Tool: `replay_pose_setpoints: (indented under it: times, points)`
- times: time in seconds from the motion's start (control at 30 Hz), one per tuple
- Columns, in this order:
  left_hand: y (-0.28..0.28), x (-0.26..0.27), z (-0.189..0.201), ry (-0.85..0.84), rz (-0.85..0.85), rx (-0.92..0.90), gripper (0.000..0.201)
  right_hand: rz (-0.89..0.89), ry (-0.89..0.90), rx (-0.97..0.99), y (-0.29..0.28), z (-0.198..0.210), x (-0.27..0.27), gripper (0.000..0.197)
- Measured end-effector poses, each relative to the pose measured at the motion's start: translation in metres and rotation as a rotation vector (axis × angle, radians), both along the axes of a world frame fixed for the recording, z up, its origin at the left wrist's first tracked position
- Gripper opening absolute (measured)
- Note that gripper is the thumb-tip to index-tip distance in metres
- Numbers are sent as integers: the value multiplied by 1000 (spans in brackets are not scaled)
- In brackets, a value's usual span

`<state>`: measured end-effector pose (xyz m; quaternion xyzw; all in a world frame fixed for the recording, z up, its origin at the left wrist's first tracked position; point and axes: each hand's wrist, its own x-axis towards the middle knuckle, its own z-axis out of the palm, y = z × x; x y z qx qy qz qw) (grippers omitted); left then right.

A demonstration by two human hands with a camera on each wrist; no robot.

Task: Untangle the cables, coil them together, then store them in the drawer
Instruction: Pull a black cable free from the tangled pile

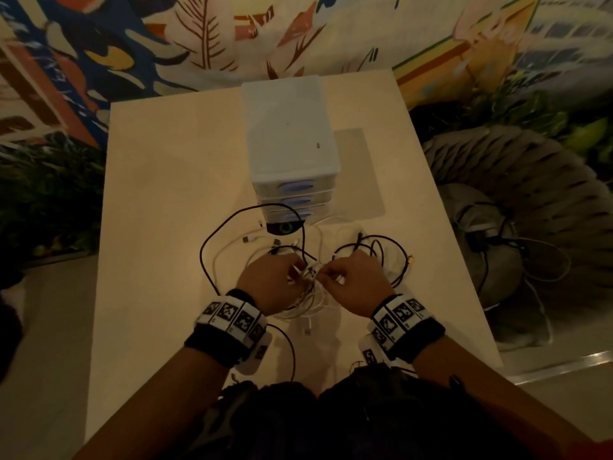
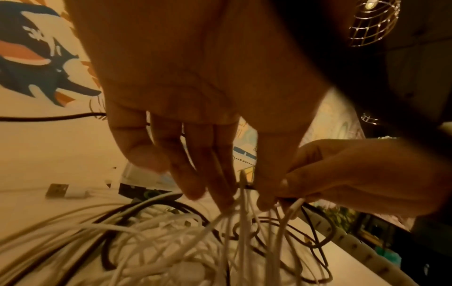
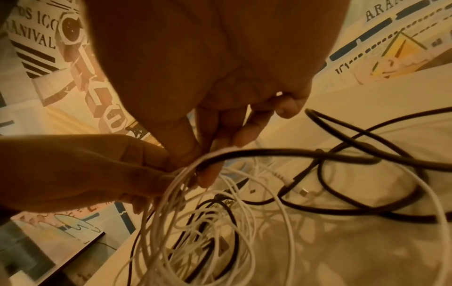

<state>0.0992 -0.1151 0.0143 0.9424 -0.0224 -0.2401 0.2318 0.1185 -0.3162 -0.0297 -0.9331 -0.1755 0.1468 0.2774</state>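
A tangle of white cables [image 1: 310,295] and black cables [image 1: 212,247] lies on the pale table [image 1: 159,180], in front of a small white drawer unit [image 1: 292,154] whose drawers are closed. My left hand [image 1: 293,272] and right hand [image 1: 326,272] meet over the tangle. In the left wrist view, my left hand [image 2: 220,195] pinches several white strands [image 2: 242,228] lifted off the pile. My right hand [image 3: 205,166] pinches the top of a white loop bundle [image 3: 195,222], and a black cable [image 3: 342,154] crosses over it. A white USB plug [image 2: 57,190] lies loose on the table.
A black disc with a green ring [image 1: 285,227] sits at the foot of the drawer unit. To the right of the table stands a grey woven seat [image 1: 517,200] with more wires on it. A colourful patterned wall [image 1: 199,38] rises behind the table.
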Motion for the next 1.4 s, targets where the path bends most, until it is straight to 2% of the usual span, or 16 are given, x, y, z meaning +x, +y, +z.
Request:
replay_pose_setpoints:
  times: [0.17, 0.33, 0.57, 0.63, 0.7, 0.77, 0.83, 0.9, 0.97, 1.03, 1.1, 1.23, 1.3, 1.4]
  points:
    - [-2, -7, -8, -21, -62, 5, 39, 26, 19, 79, -1, -3, -6, 40]
    - [12, -8, -9, -38, 49, -37, 26, 43, 32, 57, -3, -2, -7, 44]
    - [27, -10, -14, -29, 245, -32, 22, 135, 118, 138, -25, 4, -5, 32]
    - [29, -10, -16, -32, 292, -43, 24, 183, 135, 83, -35, 5, -13, 40]
    - [33, -10, -17, -143, 312, -21, 19, 214, 152, 59, -43, 2, -20, 46]
    - [33, -11, -15, -290, 293, 20, 36, 225, 145, 73, -44, 3, -23, 44]
    - [28, -11, -10, -383, 183, 38, 53, 223, 119, 106, -39, 9, -22, 38]
    - [19, -12, -4, -399, -42, 109, 54, 212, 97, 159, -32, 20, -19, 27]
    - [12, -14, -2, -380, -184, 164, 43, 211, 90, 209, -27, 30, -15, 21]
    - [11, -16, -4, -393, -188, 149, 26, 224, 90, 224, -24, 38, -13, 20]
    - [13, -17, -4, -422, -154, 123, 17, 226, 102, 189, -25, 41, -12, 18]
    - [12, -21, -2, -477, -173, 106, 16, 256, 46, 7, -23, 44, -17, 30]
    - [7, -22, -3, -478, -175, 93, 15, 291, 95, 33, -10, 48, -17, 37]
    - [5, -22, -6, -452, -110, 89, 13, 249, 152, 46, 13, 50, -9, 30]
